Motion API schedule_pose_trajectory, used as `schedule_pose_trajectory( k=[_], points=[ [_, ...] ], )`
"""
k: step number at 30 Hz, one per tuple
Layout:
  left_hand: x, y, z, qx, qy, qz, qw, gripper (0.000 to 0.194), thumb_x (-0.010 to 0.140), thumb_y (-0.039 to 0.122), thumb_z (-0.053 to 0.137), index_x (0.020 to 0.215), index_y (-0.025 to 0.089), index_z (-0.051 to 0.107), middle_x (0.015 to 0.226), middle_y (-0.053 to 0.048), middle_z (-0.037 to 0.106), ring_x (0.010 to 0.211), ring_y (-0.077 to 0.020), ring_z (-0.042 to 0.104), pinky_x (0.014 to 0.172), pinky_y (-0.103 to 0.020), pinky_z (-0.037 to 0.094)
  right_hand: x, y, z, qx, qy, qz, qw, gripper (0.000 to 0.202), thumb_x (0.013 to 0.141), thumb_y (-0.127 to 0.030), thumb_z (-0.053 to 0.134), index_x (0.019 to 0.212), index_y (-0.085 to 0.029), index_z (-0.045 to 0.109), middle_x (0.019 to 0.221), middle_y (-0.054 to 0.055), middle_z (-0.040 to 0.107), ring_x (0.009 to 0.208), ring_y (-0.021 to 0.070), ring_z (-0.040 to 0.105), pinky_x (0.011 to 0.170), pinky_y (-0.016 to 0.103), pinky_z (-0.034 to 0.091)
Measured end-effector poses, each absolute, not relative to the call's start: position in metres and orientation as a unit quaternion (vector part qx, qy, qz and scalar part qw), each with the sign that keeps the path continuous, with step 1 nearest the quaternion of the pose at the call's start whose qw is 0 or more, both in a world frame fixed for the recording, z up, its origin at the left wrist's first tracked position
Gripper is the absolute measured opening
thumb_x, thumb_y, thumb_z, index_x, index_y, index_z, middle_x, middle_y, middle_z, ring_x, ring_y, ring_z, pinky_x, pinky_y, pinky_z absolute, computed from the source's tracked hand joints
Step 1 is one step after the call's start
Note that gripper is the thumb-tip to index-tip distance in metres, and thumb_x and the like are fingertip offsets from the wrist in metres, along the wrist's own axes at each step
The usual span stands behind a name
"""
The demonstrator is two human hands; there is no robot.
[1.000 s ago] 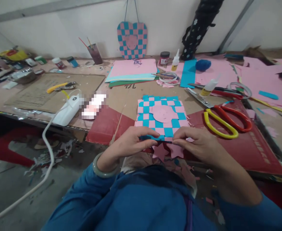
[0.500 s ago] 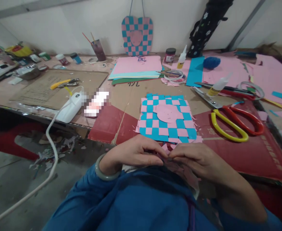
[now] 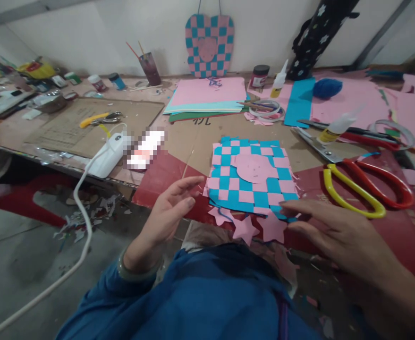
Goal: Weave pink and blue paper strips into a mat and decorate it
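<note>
A woven pink and blue checkered sheet (image 3: 237, 194) lies near the table's front edge, with a pink rounded paper piece (image 3: 254, 169) on top. Pink paper stars (image 3: 245, 229) hang along its lower edge, by a dark blue strand. To the left of the sheet, my left hand (image 3: 170, 208) is raised with its fingers apart and nothing in it. My right hand (image 3: 331, 226) is at the sheet's lower right corner, beside the rightmost star, thumb and fingers apart, holding nothing that shows.
Large scissors (image 3: 354, 189) lie right of the sheet, a glue bottle (image 3: 336, 126) beyond them. Stacked paper (image 3: 207, 97), tape rolls (image 3: 266, 109) and a cup (image 3: 149, 70) stand behind. A white power strip (image 3: 110, 153) and yellow-handled pliers (image 3: 96, 119) lie left.
My hands were together at the table's front edge below the sheet; they have moved apart and opened. The pink stars now show at the sheet's lower edge. The view has shifted slightly.
</note>
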State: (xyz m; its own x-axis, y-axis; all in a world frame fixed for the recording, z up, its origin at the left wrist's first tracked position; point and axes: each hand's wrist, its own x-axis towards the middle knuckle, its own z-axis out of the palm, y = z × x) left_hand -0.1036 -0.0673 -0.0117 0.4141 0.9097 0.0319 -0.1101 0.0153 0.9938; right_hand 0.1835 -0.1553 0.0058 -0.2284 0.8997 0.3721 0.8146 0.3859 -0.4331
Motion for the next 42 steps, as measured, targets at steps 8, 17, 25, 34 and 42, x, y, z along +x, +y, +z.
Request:
schedule_pose_trajectory(
  k=[8,17,25,34,42],
  points=[
    [-0.105,-0.059,0.004,0.521,0.386,0.374,0.663,0.042,0.081,0.034,0.062,0.122,0.027,0.054,0.143,-0.006,0.046,0.138,-0.0255,0.034,0.102,-0.039,0.046,0.168,-0.149,-0.009,-0.498,-0.825,-0.045,0.265,0.025,0.093,-0.03,0.049,0.104,-0.013,0.064,0.105,0.011,0.069,0.101,0.0246,0.064,0.085,0.037,0.052],
    [-0.085,-0.042,0.008,0.468,0.402,0.383,0.688,0.036,0.076,0.027,0.065,0.112,0.023,0.057,0.13,-0.006,0.052,0.121,-0.022,0.048,0.087,-0.031,0.048,0.119,-0.099,-0.001,-0.431,-0.88,-0.035,0.195,0.023,0.092,-0.028,0.049,0.102,-0.015,0.065,0.105,0.01,0.068,0.095,0.0238,0.064,0.075,0.037,0.052],
    [-0.08,-0.036,0.011,0.428,0.381,0.387,0.723,0.031,0.076,0.025,0.064,0.107,0.022,0.057,0.123,-0.005,0.054,0.11,-0.0205,0.053,0.077,-0.03,0.049,0.114,-0.091,-0.011,-0.44,-0.882,-0.024,0.165,0.019,0.09,-0.026,0.051,0.095,-0.014,0.064,0.099,0.01,0.067,0.088,0.0226,0.063,0.074,0.035,0.05],
    [-0.081,-0.039,0.011,0.413,0.367,0.381,0.742,0.031,0.076,0.025,0.067,0.105,0.021,0.058,0.117,-0.005,0.055,0.109,-0.02,0.053,0.077,-0.029,0.05,0.115,-0.09,-0.013,-0.442,-0.883,-0.006,0.157,0.019,0.09,-0.026,0.052,0.101,-0.014,0.063,0.103,0.011,0.066,0.092,0.0234,0.062,0.077,0.036,0.048],
    [-0.09,-0.045,0.022,0.436,0.386,0.358,0.73,0.039,0.075,0.028,0.068,0.112,0.024,0.057,0.123,-0.005,0.052,0.118,-0.0229,0.048,0.081,-0.03,0.049,0.116,-0.09,-0.016,-0.433,-0.885,-0.017,0.173,0.017,0.09,-0.028,0.054,0.098,-0.015,0.063,0.099,0.007,0.067,0.089,0.022,0.062,0.076,0.035,0.047]
  ],
)
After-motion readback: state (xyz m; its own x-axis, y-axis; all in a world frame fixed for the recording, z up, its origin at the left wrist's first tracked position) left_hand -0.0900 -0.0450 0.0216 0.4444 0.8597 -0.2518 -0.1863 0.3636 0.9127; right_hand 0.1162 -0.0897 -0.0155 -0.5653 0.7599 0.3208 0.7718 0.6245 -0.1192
